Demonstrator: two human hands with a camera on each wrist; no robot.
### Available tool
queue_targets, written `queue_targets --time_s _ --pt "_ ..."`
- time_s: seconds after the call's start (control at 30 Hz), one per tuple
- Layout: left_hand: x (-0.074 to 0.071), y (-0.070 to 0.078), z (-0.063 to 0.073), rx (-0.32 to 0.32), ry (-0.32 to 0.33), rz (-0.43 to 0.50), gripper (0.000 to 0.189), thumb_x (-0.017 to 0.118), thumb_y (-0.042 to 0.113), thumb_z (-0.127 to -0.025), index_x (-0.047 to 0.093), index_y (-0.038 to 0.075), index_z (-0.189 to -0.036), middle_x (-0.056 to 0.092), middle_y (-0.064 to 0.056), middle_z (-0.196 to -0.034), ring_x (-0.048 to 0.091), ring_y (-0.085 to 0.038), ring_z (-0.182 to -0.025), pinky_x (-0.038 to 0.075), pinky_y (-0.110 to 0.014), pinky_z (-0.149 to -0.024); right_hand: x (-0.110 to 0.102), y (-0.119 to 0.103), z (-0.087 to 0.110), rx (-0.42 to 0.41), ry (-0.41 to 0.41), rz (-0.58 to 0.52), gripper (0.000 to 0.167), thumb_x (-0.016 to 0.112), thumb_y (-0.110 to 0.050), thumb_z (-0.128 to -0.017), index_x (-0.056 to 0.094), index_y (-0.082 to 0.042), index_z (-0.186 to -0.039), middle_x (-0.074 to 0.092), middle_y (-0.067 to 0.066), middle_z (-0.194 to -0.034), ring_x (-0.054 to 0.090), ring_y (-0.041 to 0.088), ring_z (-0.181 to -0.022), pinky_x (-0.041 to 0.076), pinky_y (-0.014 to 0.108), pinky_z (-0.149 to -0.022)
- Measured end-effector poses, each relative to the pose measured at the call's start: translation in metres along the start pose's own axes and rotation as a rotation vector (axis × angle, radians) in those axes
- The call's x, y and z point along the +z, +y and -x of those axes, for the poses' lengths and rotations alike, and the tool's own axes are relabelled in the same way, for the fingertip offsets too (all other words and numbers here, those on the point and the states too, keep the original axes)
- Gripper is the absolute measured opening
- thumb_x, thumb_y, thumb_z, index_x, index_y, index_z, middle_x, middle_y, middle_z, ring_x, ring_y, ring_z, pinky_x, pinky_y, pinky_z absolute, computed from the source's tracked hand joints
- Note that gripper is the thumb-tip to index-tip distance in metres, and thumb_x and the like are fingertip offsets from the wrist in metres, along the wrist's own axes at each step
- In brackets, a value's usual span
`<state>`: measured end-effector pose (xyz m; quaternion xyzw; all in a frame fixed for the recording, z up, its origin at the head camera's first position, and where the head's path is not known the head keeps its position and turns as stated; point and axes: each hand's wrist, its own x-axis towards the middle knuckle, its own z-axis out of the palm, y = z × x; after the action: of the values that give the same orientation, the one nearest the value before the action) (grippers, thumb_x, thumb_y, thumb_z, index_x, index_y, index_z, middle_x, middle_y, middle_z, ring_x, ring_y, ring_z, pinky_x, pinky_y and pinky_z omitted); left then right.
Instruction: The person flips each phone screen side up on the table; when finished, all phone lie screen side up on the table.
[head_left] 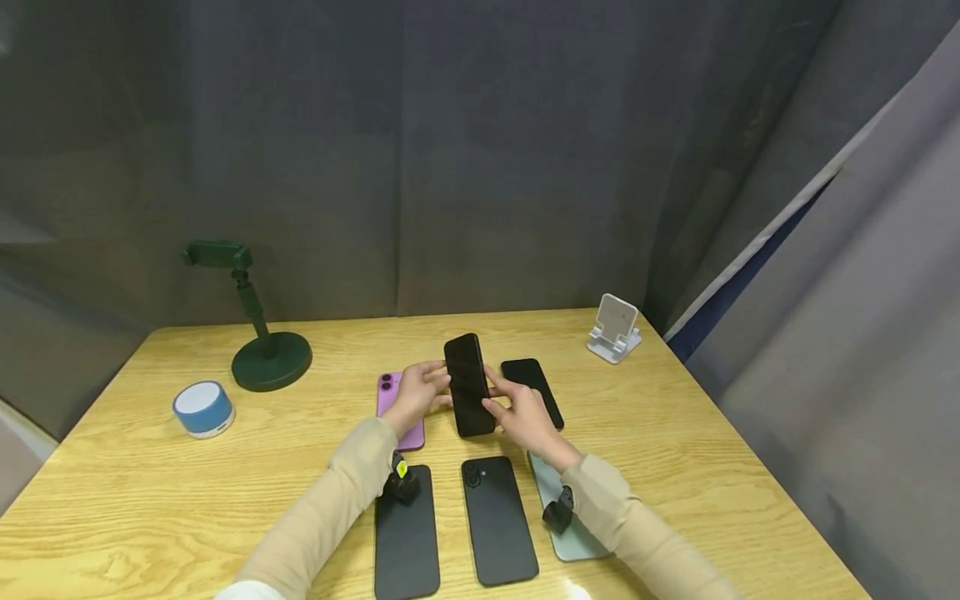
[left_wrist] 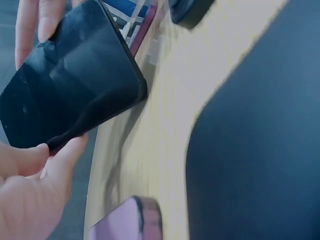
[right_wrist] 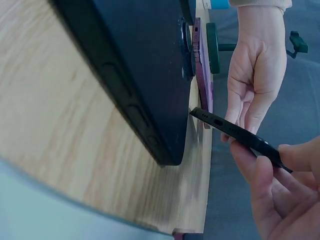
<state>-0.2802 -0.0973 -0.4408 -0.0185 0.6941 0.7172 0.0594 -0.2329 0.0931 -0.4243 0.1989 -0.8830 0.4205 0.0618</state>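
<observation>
A black smartphone (head_left: 467,385) is held up, tilted, over the middle of the table, its dark screen facing me. My left hand (head_left: 420,393) pinches its left edge between thumb and fingers, also seen in the left wrist view. On the opposite edge my right hand (head_left: 527,417) grips it with thumb and fingertips; the right wrist view shows the phone's thin port end. Under my left hand lies a purple phone (head_left: 412,437), camera side up and partly covered. Just behind my right hand is another black phone (head_left: 534,379), lying flat.
Nearer me lie a dark phone (head_left: 407,542), a dark phone with its camera up (head_left: 501,525) and a pale green phone (head_left: 576,540) partly under my right forearm. A green phone stand (head_left: 272,360), a blue-and-white round device (head_left: 204,410) and a white folding stand (head_left: 615,327) stand farther out.
</observation>
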Motion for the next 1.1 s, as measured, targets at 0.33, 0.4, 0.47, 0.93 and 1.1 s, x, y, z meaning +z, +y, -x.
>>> queue_targets --time_s 0.33,0.4,0.47,0.93,1.1 --pt "-0.002 -0.001 0.002 -0.021 0.019 0.016 0.037 0.056 -0.007 -0.092 0.052 -0.009 -0.129 0.057 -0.028 -0.119 0.062 -0.02 -0.089 0.055 -0.044 -0.089 0.001 0.008 -0.001 0.016 0.03 0.043 0.057 0.065 -0.01 -0.091 0.044 -0.011 -0.144 0.069 0.018 -0.112 0.053 0.015 -0.041 0.034 0.02 -0.038" --pt "-0.004 -0.001 0.002 -0.025 0.015 0.02 0.037 0.056 -0.007 -0.092 0.052 -0.009 -0.128 0.056 -0.028 -0.117 0.062 -0.02 -0.088 0.055 -0.045 -0.089 0.002 0.01 -0.002 0.028 0.024 0.052 0.057 0.065 -0.01 -0.091 0.044 -0.01 -0.144 0.068 0.019 -0.113 0.044 0.012 -0.037 0.032 0.02 -0.038" --pt "-0.005 -0.001 0.003 -0.031 0.012 0.017 0.037 0.056 -0.007 -0.092 0.052 -0.009 -0.128 0.056 -0.027 -0.117 0.061 -0.02 -0.089 0.054 -0.046 -0.09 0.002 0.012 -0.003 0.051 0.005 0.05 0.057 0.064 -0.009 -0.091 0.044 -0.011 -0.144 0.067 0.02 -0.115 0.046 0.008 -0.04 0.036 0.02 -0.038" --pt "-0.008 -0.008 0.002 -0.059 0.002 -0.063 0.04 0.056 -0.005 -0.093 0.049 -0.009 -0.132 0.055 -0.028 -0.122 0.066 -0.027 -0.094 0.059 -0.035 -0.078 0.004 0.022 -0.011 0.295 -0.198 -0.04 0.082 0.079 -0.018 -0.079 0.035 -0.009 -0.148 0.063 0.02 -0.121 0.062 0.015 -0.055 0.052 0.027 -0.052" --pt "-0.008 -0.007 0.002 -0.06 0.001 -0.076 0.041 0.056 -0.004 -0.093 0.048 -0.009 -0.133 0.054 -0.029 -0.125 0.063 -0.035 -0.105 0.058 -0.039 -0.082 0.005 0.021 -0.013 0.287 -0.25 0.037 0.102 0.088 -0.025 -0.068 0.03 -0.007 -0.15 0.06 0.017 -0.126 0.061 0.018 -0.078 0.049 0.03 -0.067"
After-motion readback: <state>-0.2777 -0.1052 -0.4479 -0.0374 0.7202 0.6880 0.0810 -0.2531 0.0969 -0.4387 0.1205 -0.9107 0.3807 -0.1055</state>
